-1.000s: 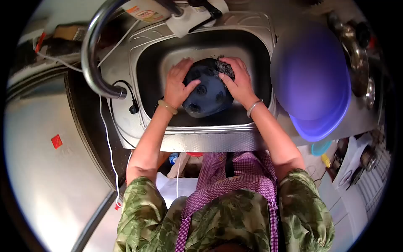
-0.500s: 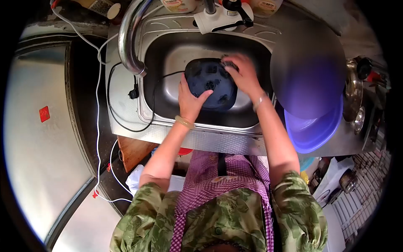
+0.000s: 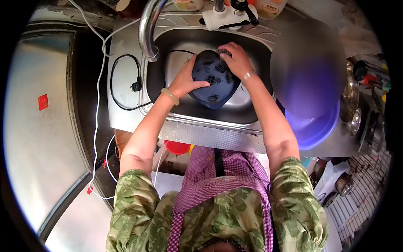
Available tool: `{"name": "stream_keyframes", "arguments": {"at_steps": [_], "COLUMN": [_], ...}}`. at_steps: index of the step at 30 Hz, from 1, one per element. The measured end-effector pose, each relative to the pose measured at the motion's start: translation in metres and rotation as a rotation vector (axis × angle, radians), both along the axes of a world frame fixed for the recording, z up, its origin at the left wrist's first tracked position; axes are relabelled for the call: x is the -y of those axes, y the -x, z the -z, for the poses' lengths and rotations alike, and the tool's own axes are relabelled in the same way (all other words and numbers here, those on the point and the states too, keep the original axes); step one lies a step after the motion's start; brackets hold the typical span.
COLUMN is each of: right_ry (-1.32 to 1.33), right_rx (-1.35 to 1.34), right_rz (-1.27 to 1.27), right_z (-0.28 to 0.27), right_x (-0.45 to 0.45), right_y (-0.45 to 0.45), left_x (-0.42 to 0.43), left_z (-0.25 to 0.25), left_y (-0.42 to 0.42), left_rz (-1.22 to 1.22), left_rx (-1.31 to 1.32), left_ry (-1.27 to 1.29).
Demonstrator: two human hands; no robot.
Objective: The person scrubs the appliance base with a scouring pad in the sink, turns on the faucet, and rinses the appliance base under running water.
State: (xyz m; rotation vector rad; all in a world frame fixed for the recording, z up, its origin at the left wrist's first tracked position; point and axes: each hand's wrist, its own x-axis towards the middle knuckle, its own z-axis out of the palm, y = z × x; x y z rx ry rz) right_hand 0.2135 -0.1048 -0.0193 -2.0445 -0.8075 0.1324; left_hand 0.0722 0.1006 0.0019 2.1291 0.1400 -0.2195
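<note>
A dark blue electric appliance [image 3: 218,90] is held over the sink basin [image 3: 172,69], with its underside, small black feet and a vented centre facing up. My left hand [image 3: 187,80] grips its left side, thumb across the underside and fingers around the edge. At its upper right edge, my right hand [image 3: 238,62] is closed on a dark, rough-textured scouring pad [image 3: 224,52], partly hidden by the fingers. A black power cord [image 3: 112,80] runs from behind the appliance over the sink's left rim, and its plug [image 3: 136,85] lies on the metal counter.
A curved chrome faucet [image 3: 147,33] hangs over the basin's upper left. Behind the sink stands a white tap unit [image 3: 224,19] between bottles. A purple-blue plastic basin [image 3: 312,130] is on the right, partly blurred out, near metal lids [image 3: 356,121]. A red container [image 3: 177,147] shows below the counter.
The appliance has turned and tilted a little in my left hand. My right hand has shifted slightly up and left along its edge. The whole view has shifted slightly.
</note>
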Motion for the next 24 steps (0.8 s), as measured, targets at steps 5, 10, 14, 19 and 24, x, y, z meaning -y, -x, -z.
{"name": "stream_keyframes", "arguments": {"at_steps": [5,10,14,19,24], "right_ry": [-0.045,-0.071,0.066,-0.003,0.232], "right_rx": [-0.034,-0.077,-0.075,-0.057,0.023], "right_rz": [0.139,0.226,-0.043,-0.315,-0.550], "right_z": [-0.001,-0.022,-0.013,-0.012,-0.009], "right_x": [0.059,0.064,0.010,-0.014,-0.073], "right_y": [0.053,0.094,0.008,-0.016,-0.028], "left_x": [0.034,0.074,0.071,0.073,0.068], "left_z": [0.013,0.015,0.024,0.022,0.021], "left_y": [0.027,0.016,0.019,0.016,0.019], "left_rz": [-0.404,-0.738,-0.728,-0.723,-0.726], "left_rx": [0.087,0.178,0.192,0.208,0.227], "left_ry": [-0.103,-0.290,-0.337,-0.341,-0.332]}}
